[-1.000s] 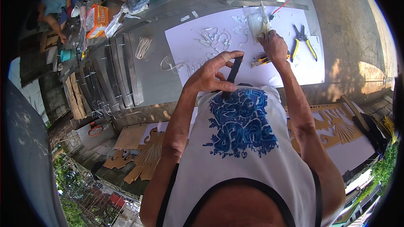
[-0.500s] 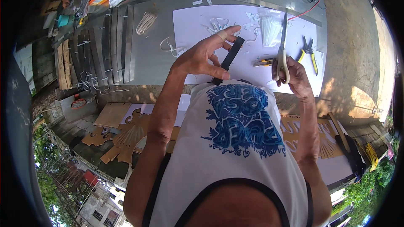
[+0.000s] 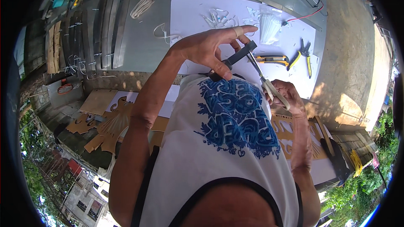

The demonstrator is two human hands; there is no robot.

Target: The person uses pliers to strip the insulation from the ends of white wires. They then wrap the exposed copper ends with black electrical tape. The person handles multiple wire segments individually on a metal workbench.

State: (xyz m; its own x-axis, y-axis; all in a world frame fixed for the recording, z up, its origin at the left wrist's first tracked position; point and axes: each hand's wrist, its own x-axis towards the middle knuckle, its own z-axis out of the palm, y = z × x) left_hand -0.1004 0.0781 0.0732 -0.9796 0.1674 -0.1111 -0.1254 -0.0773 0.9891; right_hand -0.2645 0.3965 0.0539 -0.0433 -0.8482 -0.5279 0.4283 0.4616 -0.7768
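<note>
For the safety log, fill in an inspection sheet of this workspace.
Surface: grey metal tabletop, partly covered by a white sheet.
Things in hand: black strip; scissors, blade tips at the strip, contact unclear.
Clutter: yellow-and-black utility knife, yellow-handled pliers, white pieces in clear plastic, small white scraps, bundled pale cord.
Hands: left hand holds the strip; right hand holds the scissors by the handles.
Cables: red wire by the sheet's far right corner.
Surroundings: concrete floor at right; brown cut-out panels on both sides of the person; greenery.
</note>
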